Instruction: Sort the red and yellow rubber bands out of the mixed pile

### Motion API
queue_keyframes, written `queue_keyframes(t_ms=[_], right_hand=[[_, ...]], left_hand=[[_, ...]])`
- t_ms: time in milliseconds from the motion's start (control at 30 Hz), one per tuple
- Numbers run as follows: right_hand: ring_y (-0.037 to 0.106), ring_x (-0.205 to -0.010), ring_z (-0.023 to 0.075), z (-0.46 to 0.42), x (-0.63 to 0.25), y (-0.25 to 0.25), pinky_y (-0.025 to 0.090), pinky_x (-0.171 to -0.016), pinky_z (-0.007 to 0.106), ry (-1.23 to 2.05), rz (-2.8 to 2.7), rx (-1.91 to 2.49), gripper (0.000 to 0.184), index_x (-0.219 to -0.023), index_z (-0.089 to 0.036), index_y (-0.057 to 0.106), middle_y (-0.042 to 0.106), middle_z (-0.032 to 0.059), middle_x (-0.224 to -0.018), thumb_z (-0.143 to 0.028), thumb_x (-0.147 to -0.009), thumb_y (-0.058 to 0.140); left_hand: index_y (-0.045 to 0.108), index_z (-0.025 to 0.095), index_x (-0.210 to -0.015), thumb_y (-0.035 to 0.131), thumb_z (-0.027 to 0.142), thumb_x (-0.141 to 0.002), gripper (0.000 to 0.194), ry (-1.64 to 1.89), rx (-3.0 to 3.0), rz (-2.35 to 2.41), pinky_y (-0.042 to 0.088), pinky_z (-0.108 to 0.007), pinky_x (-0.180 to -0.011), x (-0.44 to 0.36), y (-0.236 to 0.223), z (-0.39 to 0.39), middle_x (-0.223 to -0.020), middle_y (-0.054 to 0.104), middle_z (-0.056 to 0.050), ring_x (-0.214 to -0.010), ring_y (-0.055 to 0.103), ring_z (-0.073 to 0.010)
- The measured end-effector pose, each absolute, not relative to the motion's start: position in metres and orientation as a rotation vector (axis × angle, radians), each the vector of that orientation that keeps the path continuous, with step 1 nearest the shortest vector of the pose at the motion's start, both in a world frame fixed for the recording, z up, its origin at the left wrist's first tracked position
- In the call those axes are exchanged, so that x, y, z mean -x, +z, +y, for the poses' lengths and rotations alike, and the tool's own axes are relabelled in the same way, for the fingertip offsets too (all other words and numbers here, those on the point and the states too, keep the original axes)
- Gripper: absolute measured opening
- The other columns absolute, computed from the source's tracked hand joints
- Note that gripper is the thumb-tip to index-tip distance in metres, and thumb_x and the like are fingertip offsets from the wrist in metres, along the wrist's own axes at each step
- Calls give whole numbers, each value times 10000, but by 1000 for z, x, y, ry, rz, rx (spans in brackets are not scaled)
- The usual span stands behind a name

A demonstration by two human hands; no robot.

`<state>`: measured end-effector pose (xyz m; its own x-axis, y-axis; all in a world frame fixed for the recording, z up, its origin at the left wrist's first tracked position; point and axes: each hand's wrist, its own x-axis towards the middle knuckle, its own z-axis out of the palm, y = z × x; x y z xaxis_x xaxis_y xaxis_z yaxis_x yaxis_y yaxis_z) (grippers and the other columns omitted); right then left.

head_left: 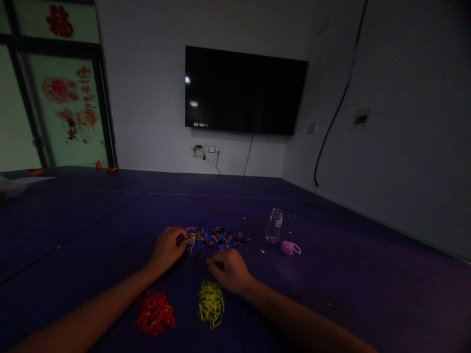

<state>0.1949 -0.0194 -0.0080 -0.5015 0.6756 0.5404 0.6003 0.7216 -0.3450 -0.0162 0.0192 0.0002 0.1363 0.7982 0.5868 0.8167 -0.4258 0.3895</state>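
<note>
A mixed pile of small rubber bands [217,238], pink, blue, black and yellow, lies spread in front of me on the purple surface. At its left end my left hand [170,246] is closed, its fingertips pinching at the bands there. My right hand [231,269] is closed just below the pile, fingers curled together; whatever they hold is too small and dark to make out. Beneath that hand sits a heap of yellow rubber bands [211,303]. A heap of red rubber bands [156,313] lies to its left, beside my left forearm.
Right of the pile stands a clear bottle [274,226] without its lid. Beside it lies a pink lid with a loop [288,247]. White scraps [262,251] dot the surface. Small orange objects [112,169] sit by the door. A television [245,90] hangs on the wall.
</note>
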Motion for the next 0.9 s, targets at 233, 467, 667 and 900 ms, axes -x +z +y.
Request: queue_keyframes(t_ms=[233,467,667,900], right_hand=[[355,-464,71,-21,-195,-7,204,-470,225,137,-2259,977,321,-497,-157,482,420,-47,-493,-157,-816,517],[359,-466,75,-22,-194,-5,208,-472,227,143,-2258,972,323,-492,-160,471,427,-43,-490,-172,-811,523],[366,-467,76,-22,-194,-5,210,-474,225,141,-2269,982,321,-500,-159,492,447,-42,-498,-170,-820,518],[390,-479,79,-21,-195,-7,223,-480,226,133,-2276,952,306,-515,-160,510,475,-34,-516,-175,-821,528]], left_hand=[[590,212,-700,590,107,-668,110,-1050,2565,-1379,447,-350,-808,8,5,9,-885,669,-27,-905,592,-230],[600,207,-702,617,183,-701,29,-976,2532,-1398,437,-367,-829,10,3,10,-942,667,-42,-944,579,-243],[627,211,-732,582,188,-755,56,-959,2596,-1303,423,-380,-865,10,2,9,-964,662,-41,-976,564,-238],[656,219,-805,557,215,-790,100,-946,2650,-1235,420,-402,-900,12,-2,12,-1063,641,-58,-1054,533,-247]])
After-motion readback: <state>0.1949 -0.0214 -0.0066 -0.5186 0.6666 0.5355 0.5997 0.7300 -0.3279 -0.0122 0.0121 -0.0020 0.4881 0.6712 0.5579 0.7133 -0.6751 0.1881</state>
